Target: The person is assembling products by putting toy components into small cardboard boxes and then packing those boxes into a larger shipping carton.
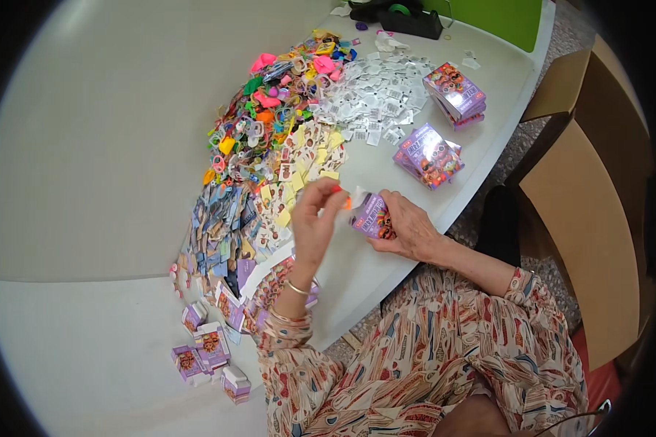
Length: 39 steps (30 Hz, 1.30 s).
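Observation:
My right hand is closed around a small purple printed carton, tilted over the table's near edge. The carton's end toward my left hand stands open, with a pale flap sticking out. Just left of that opening, my left hand pinches a small orange-red piece, mostly covered by the fingers; its exact kind does not show. Beneath and beyond this hand lie printed cards with yellow slips. Flat purple cartons lie partly hidden under my left forearm.
A heap of colourful small plastic trinkets lies beyond, beside white printed packets and folded bluish papers. Two stacks of purple cartons stand right; several loose cartons lie lower left. A black tape dispenser sits far back. An open cardboard box stands right.

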Motion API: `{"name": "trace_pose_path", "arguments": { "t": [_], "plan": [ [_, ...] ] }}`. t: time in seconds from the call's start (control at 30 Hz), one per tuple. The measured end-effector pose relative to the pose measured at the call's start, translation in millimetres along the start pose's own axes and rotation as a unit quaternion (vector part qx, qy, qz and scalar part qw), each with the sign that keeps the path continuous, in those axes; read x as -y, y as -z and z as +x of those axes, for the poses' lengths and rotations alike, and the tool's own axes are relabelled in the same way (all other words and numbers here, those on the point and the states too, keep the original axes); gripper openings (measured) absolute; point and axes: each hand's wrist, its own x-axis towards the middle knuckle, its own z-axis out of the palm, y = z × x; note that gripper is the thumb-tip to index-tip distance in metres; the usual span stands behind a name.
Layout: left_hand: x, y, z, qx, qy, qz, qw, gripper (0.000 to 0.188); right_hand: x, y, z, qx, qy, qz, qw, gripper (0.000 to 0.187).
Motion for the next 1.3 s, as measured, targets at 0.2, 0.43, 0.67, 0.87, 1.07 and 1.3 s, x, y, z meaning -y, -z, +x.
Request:
{"name": "trace_pose_path", "arguments": {
  "t": [0.2, 0.43, 0.67, 0.87, 1.07, 1.3],
  "plan": [
    [6, -24, -21, -0.048, -0.104, 0.187, 0.976, 0.017, 0, -1, -2, -0.008, -0.001, 0.009, 1.000, 0.077],
    [10, -20, -30, -0.086, -0.172, 0.181, 0.964, 0.017, 1, 3, -3, -0.016, -0.023, 0.017, 0.999, 0.081],
    [21, -16, -41, 0.016, 0.189, -0.231, 0.954, 0.024, 3, 13, -1, -0.019, -0.022, 0.032, 0.999, 0.093],
    [15, -17, -28, 0.126, 0.338, -0.364, 0.859, 0.033, -4, 21, -4, 0.035, 0.045, 0.014, 0.998, 0.083],
    [14, -35, -51, 0.121, 0.121, -0.119, 0.978, 0.039, 2, 29, -4, 0.023, -0.014, 0.055, 0.998, 0.082],
    [9, -44, -60, 0.045, 0.095, -0.041, 0.994, 0.031, 8, 29, -8, 0.041, -0.007, 0.007, 0.999, 0.086]
  ]
}}
